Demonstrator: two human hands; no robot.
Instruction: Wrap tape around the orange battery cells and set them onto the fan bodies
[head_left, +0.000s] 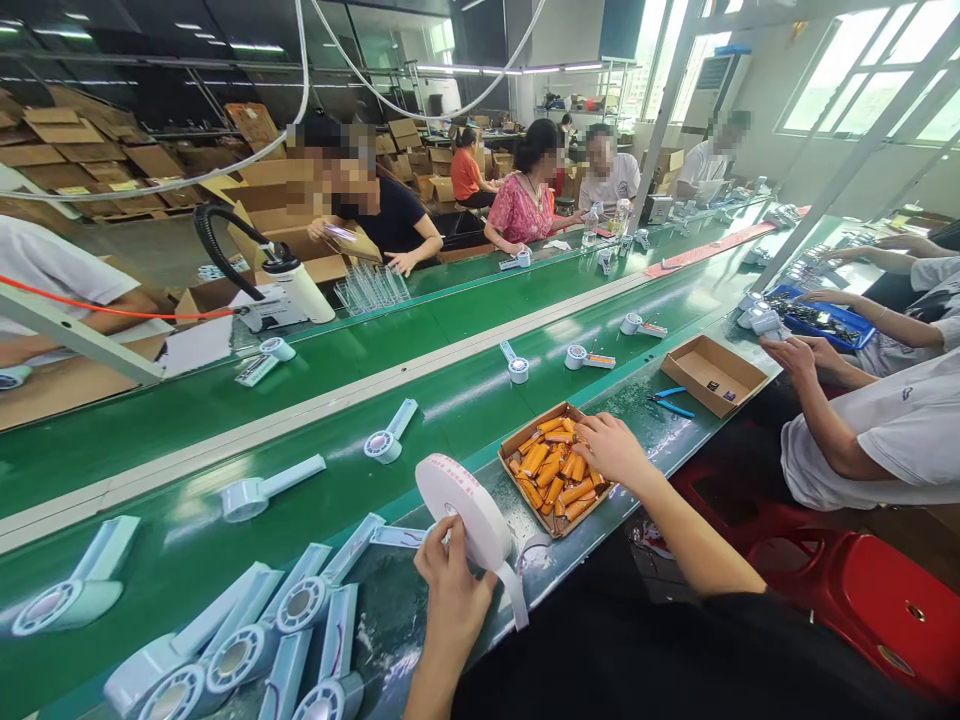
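My left hand (456, 592) grips a large white roll of tape (457, 505) with red print by its near side. A loose strip of the tape hangs down on the right. My right hand (611, 450) is over the right edge of a small cardboard box (517, 478), its fingers apart and touching the pile inside. Orange-wrapped cylindrical batteries (553, 470) with wires fill that box. To the left of my left hand, several light-blue handheld fan bodies (244, 655) lie heaped, some with their handles open and wires showing.
A green conveyor belt (450, 400) carries more fan bodies (384, 445). Blue-handled cutters (673, 402) and an open cardboard box (712, 375) are to my right. Co-workers sit at both sides; a co-worker's hands (795, 355) are near a blue tray (825, 318). A red stool (892, 600) stands lower right.
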